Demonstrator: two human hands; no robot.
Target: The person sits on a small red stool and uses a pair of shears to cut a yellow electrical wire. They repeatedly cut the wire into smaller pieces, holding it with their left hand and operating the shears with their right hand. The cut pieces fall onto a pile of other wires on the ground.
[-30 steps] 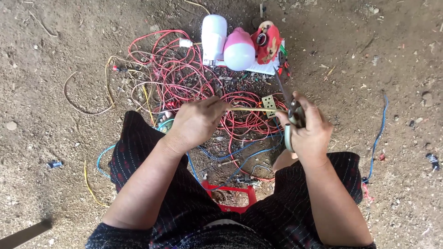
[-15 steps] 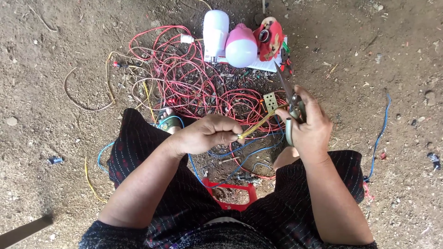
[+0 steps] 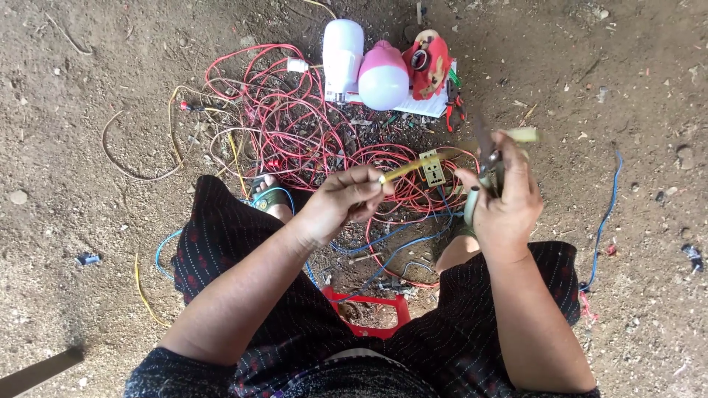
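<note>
Head cam: left hand (image 3: pixel 341 203) is pinching a thin yellow wire strip (image 3: pixel 404 170) betw thumb and fingertips, fingers curled nearly closed round it. Right hand (image 3: pixel 503 197) is closed round a dark cutting tool (image 3: pixel 487 158), exact type hard to tell, w/ a grey-green band (image 3: pixel 470 206) looped under the palm. The strip is running from the left fingertips up-right toward the tool, mid-frame, above the lap.

Vs. half a sec ago: left hand is sitting a bit lower and further left, and the strip is showing stretched out longer betw the hands. A pale yellowish piece (image 3: pixel 522 135) is now sticking out past the right fingers, upper right of centre. My read: the strip is being drawn through the tool, so the stripping/pulling step looks partway done, not finished.

Unchanged: red wire tangle (image 3: pixel 295 118) on the dirt at upper centre, white lamp housing (image 3: pixel 344 55) and pink bulb (image 3: pixel 382 76) at top, red stool edge (image 3: pixel 369 313) betw the knees.
</note>
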